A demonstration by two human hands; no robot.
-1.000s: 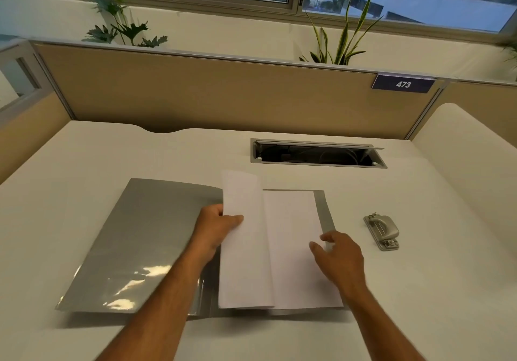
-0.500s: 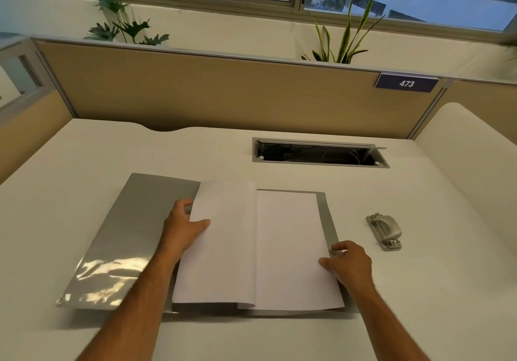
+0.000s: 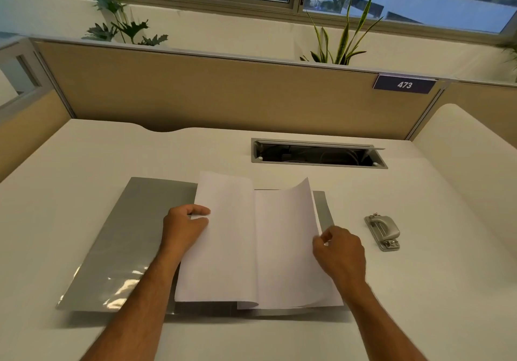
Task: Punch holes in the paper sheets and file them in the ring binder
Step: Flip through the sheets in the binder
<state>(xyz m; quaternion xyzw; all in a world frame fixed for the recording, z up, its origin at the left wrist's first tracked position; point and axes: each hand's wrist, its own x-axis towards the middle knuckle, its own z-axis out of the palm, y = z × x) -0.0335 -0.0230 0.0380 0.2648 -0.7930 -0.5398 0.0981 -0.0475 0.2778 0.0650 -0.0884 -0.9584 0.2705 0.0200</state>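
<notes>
A grey ring binder (image 3: 126,237) lies open on the white desk, its cover spread to the left. White paper sheets rest in it. My left hand (image 3: 183,227) grips the left edge of a turned sheet (image 3: 221,237). My right hand (image 3: 340,251) pinches the right edge of another sheet (image 3: 285,243), whose far corner curls up off the stack. A small metal hole punch (image 3: 382,232) sits on the desk to the right of the binder, apart from both hands. The binder's rings are hidden under the paper.
An open cable tray (image 3: 319,155) is recessed in the desk behind the binder. A beige partition (image 3: 223,92) with a "473" tag closes the far side, and another partition stands at the right. Plants stand behind it.
The sheet in my left hand swung left and now lies nearly flat. My right hand moved to the stack's right edge and lifted the top sheet there.
</notes>
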